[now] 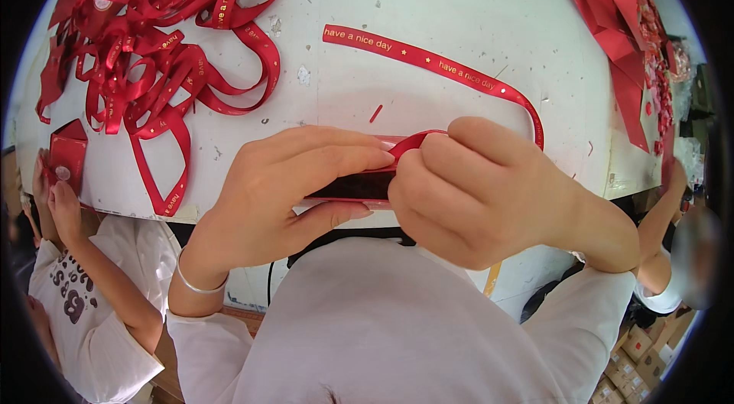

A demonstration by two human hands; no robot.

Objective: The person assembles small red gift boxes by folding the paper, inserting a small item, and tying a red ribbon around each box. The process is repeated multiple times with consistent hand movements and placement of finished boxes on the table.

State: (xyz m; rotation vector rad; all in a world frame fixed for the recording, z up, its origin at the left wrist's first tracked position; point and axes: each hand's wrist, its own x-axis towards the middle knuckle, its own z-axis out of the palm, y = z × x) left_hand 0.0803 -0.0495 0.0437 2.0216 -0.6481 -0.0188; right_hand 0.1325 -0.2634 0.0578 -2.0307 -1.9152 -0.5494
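Close in front of me, a small red box-like piece (353, 188) with a dark open side lies between my hands. My left hand (287, 194) grips it from the left, fingers over its far edge and thumb along the near edge. A red ribbon (428, 58) with gold lettering and stars stretches across the white table, curves round at the right and passes behind my right hand (474, 194). That hand is closed, its fingers pinching a loop of ribbon at the far edge of the box. My right fingers hide the box's right end.
A tangled heap of red ribbon (164, 60) covers the table's left side. Red folded pieces (612, 29) are piled at the far right. At left, another person's hands (63, 197) hold a small red box (69, 152); another person's arm (661, 224) shows at right.
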